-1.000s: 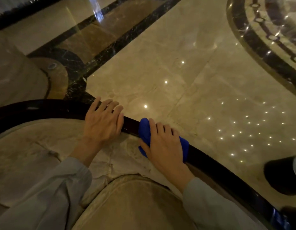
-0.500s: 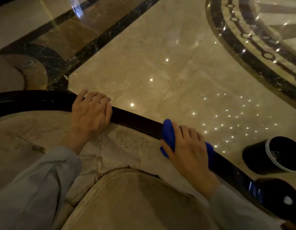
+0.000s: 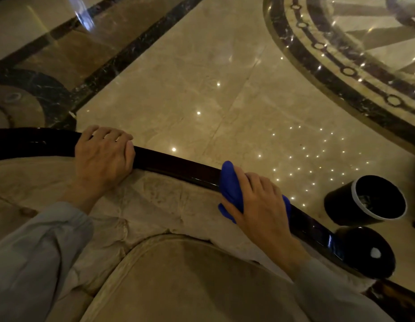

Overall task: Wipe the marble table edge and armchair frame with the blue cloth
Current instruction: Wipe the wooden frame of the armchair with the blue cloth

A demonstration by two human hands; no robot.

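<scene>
Right hand (image 3: 260,205) lies palm-down on the cloth (image 3: 232,189), fingers curled over it, pressing it onto the dark glossy frame (image 3: 178,166) of the armchair. Blue cloth is bunched, wrapped over the rail's top, showing at both sides of the hand. Left hand (image 3: 104,156) grips the same rail further left, fingers closed over its far edge. Beige cushion (image 3: 155,201) sits just inside the rail. Black bin (image 3: 364,201) with pale rim stands on the polished marble floor (image 3: 202,77), right of the cloth.
</scene>
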